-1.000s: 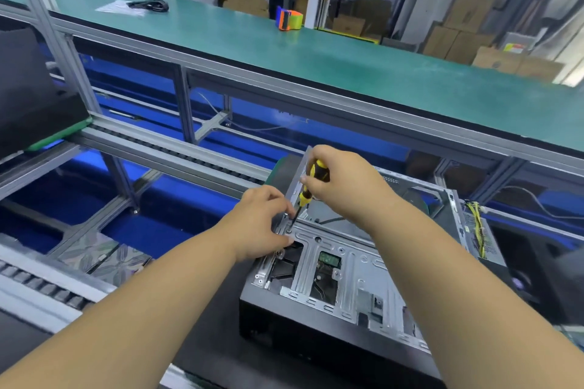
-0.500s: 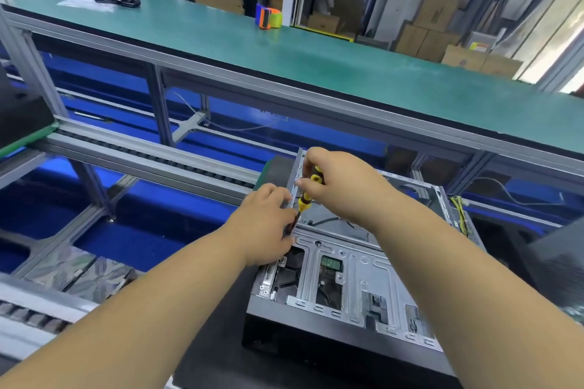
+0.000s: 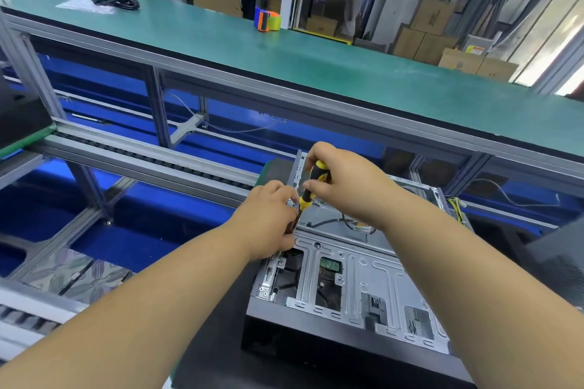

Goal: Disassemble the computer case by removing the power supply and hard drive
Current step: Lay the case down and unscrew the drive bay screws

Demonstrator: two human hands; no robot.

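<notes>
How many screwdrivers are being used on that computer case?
1. The yellow-and-black screwdriver is gripped by the right hand, tip down at the computer case's far-left corner beside the left hand. Others may be out of view.

The computer case (image 3: 357,265) is bare, dull-silver stamped metal with a matt black outer shell. The screwdriver (image 3: 311,188) has a glossy yellow-and-black plastic handle. The bench top (image 3: 316,63) is smooth matt green, framed in brushed aluminium.

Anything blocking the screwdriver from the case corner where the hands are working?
Nothing visible does. The right hand holds the screwdriver angled down at the computer case; its tip is hidden behind the left hand.
</notes>
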